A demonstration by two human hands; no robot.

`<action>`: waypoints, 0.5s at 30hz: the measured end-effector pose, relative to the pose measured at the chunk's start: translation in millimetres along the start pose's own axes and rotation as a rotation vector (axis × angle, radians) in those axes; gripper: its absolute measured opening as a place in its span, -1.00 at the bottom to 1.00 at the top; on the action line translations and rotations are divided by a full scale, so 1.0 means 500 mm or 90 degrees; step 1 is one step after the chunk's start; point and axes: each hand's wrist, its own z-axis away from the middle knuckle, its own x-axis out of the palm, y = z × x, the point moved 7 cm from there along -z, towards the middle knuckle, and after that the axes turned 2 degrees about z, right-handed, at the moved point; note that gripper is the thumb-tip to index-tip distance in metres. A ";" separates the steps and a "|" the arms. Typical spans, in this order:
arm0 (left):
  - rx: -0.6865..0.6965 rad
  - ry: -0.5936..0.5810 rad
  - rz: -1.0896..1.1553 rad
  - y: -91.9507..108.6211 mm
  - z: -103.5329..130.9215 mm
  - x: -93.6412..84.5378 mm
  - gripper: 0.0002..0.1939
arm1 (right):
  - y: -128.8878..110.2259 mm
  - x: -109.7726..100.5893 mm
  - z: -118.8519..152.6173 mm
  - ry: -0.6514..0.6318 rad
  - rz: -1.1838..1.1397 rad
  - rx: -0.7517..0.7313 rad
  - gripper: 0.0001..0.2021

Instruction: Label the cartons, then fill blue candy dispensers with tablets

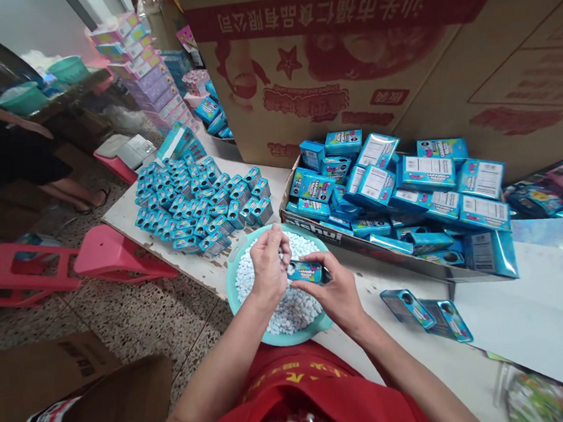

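Over a turquoise basin (233,295) of small pale candies (292,312), my right hand (337,289) grips a small blue candy box (306,271) between thumb and fingers. The box lies on its side, its end toward my other hand. My left hand (268,266) is closed, with a few pale candies showing at its fingers beside the box's end. Many small blue boxes (200,206) stand packed together on the table beyond the basin, dark round holes visible on some. Two more blue boxes (446,320) lie to the right of my right hand.
An open carton (365,242) heaped with blue boxes stands at right, before a large cardboard box (297,68). Pink stools (115,255) stand left of the table (125,207). A person (2,139) is at the far left. Colourful boxes (147,77) are stacked behind.
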 end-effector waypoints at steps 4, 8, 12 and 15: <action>-0.009 0.000 -0.016 -0.002 -0.001 0.004 -0.54 | 0.019 0.005 0.006 0.014 -0.056 0.011 -0.66; -0.012 -0.009 -0.008 0.001 -0.001 0.008 -0.55 | 0.040 -0.004 0.016 0.038 -0.135 0.042 -0.62; 0.055 0.043 -0.123 -0.002 -0.033 -0.046 -0.58 | 0.067 -0.054 0.039 0.098 -0.204 0.053 -0.60; 0.118 -0.053 -0.491 -0.047 -0.070 -0.080 -0.64 | 0.094 -0.112 0.073 0.150 -0.172 0.052 -0.65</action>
